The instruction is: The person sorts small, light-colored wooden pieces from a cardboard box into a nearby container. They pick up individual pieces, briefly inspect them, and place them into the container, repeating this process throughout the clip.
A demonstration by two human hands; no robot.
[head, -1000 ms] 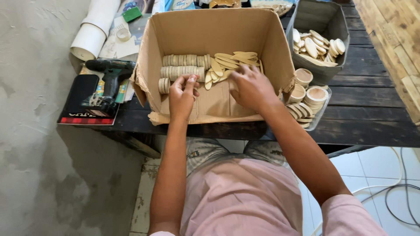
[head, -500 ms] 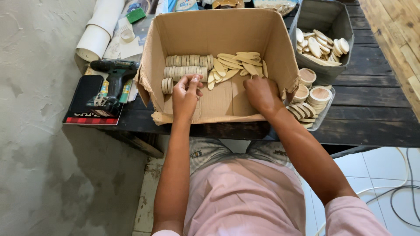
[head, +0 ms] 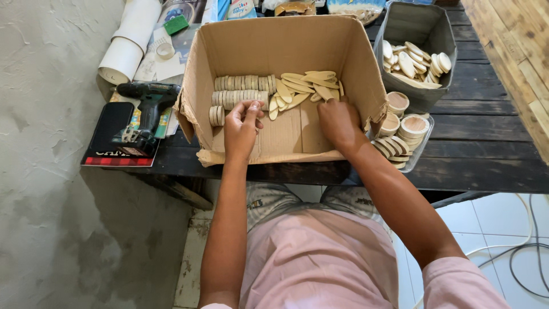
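So the worktop [head: 486, 143] is dark stained planks, pretty worn, pushed up against a rough grey plaster wall [head: 51, 171] on the left. White floor tiles [head: 492, 223] show below on the right, with a white cable [head: 514, 240] snaking across them, and lighter wooden boards [head: 514, 40] run along the top right corner.

Main container is an open cardboard box [head: 286, 40] sitting at the front edge of the worktop. Inside, along the back, there are neat rows of wooden discs [head: 240, 91] standing on edge, and next to them a loose pile of flat oval wooden pieces [head: 306, 86]. The bare floor of the box takes up the front half.

Left hand [head: 240, 129] is inside the box right at the end of the disc rows, fingers pressed together, pinching what looks like a disc or two. Right hand [head: 340, 123] is palm down near the box's right wall, just below the oval pile, fingers curled; can't tell if it's gripping anything.

To the right of the box there's a grey tub [head: 420, 28] with more oval pieces in it, and in front of that a clear tray [head: 426, 140] with small round wooden cups [head: 412, 126] and some discs.

On the left: a cordless drill [head: 146, 109] lying on a black pad [head: 111, 123], a white paper roll [head: 128, 40], a roll of tape [head: 166, 50] and a green sponge [head: 176, 24]. The box flaps hide part of the drill and the tray.
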